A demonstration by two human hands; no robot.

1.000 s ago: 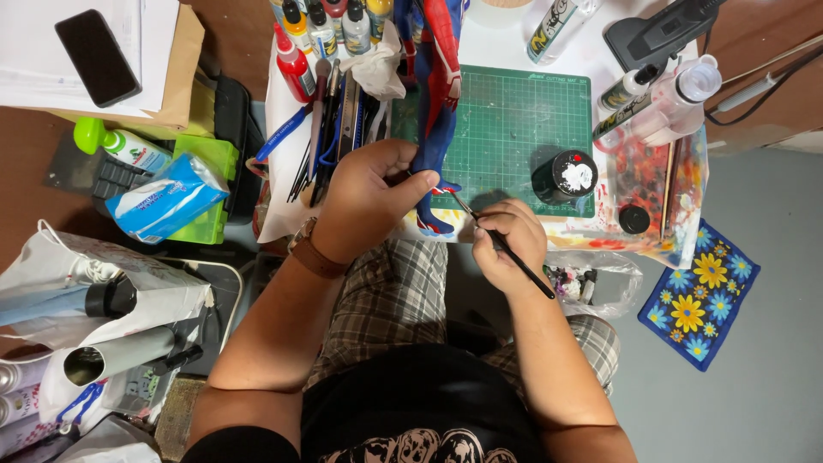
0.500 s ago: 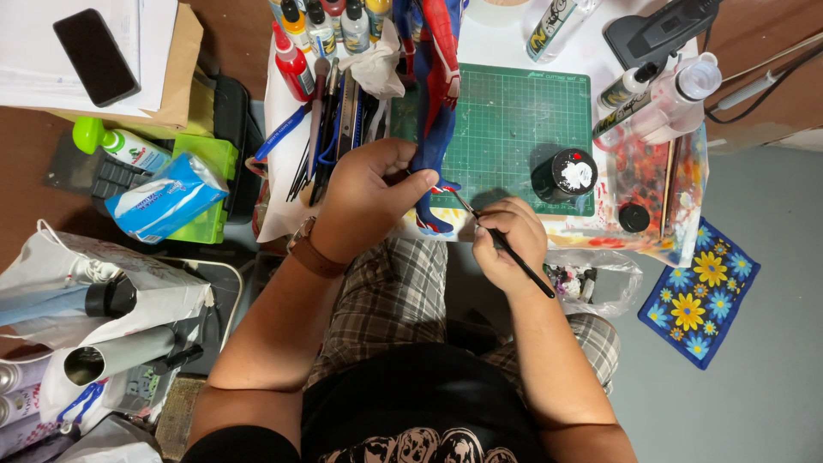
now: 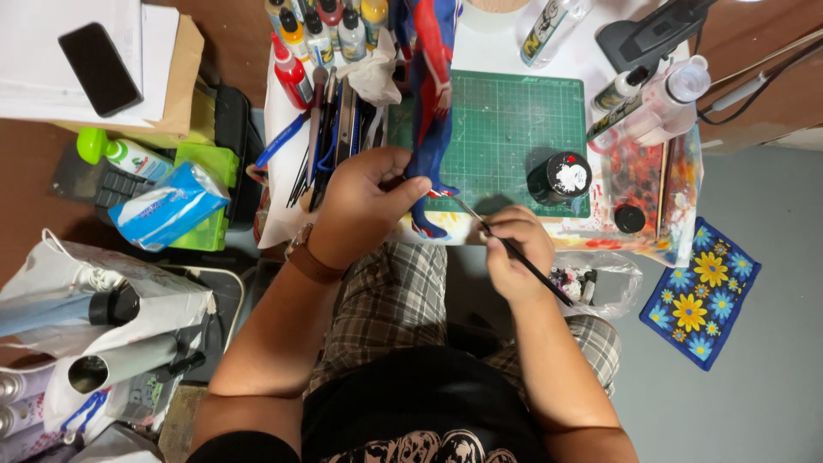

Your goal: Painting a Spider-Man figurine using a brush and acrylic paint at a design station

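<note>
Our left hand's fingers (image 3: pixel 390 176) curl tight around the lower legs of a tall red and blue painted figurine (image 3: pixel 431 103), thumb pressed against its calf; the left hand (image 3: pixel 360 206), with a brown strap at the wrist, holds it at the near edge of the tabletop. The figure stands upright there, its feet at the front edge of a green gridded cutting mat (image 3: pixel 506 137). Our right hand's fingers (image 3: pixel 506 231) pinch together on a thin black-handled paintbrush (image 3: pixel 514 250), its tip just beside the figurine's foot; the right hand (image 3: pixel 519 253) hovers over the tabletop's near edge.

On the mat's right edge sits a round black paint pot with a white-smeared lid (image 3: pixel 559 177). Beyond it, at the tabletop's right edge, lies a paint-stained palette sheet (image 3: pixel 639 184). Along the far-left corner stands a row of small dropper paint bottles (image 3: pixel 321 26). Off the table, on the grey floor, lies a blue cloth with yellow flowers (image 3: pixel 699 291).
</note>
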